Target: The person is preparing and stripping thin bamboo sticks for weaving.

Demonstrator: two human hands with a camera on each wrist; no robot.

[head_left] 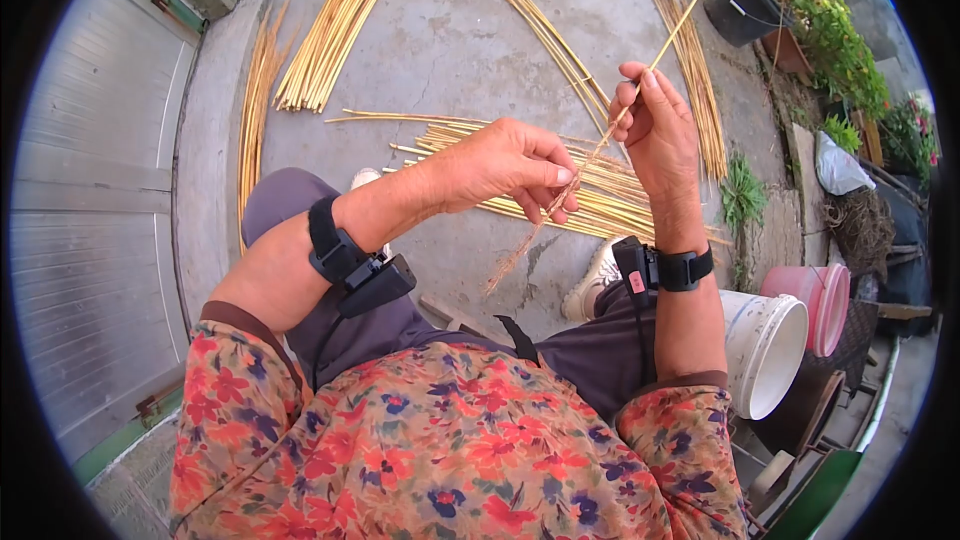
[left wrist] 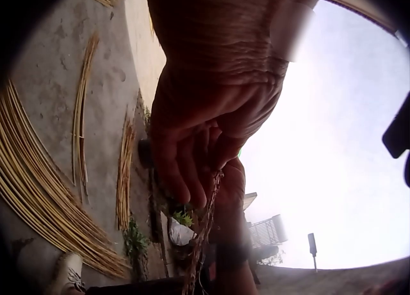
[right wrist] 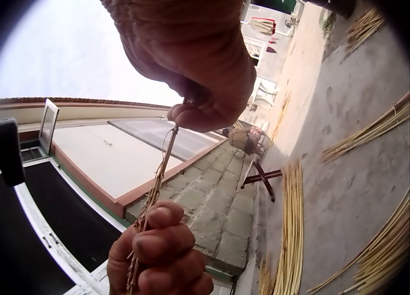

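One long yellow stalk (head_left: 680,28) with a brown, feathery end (head_left: 517,262) runs between both hands. My left hand (head_left: 520,168) pinches its brown part between thumb and fingers; in the left wrist view the brown strands (left wrist: 204,234) hang below the left hand (left wrist: 205,122). Higher up and to the right, my right hand (head_left: 658,130) holds the stalk between thumb and fingers. The right wrist view shows the right hand (right wrist: 192,64) pinching the stem (right wrist: 168,151), with the left hand (right wrist: 160,253) curled round the brown strands below.
Bundles of stalks (head_left: 345,25) lie on the concrete floor (head_left: 430,50), one pile (head_left: 590,190) just beyond the knees. At the right stand a white bucket (head_left: 765,355), a pink bucket (head_left: 815,305), a black bucket (head_left: 745,2) and potted flowers (head_left: 840,40). A metal door (head_left: 100,200) is at the left.
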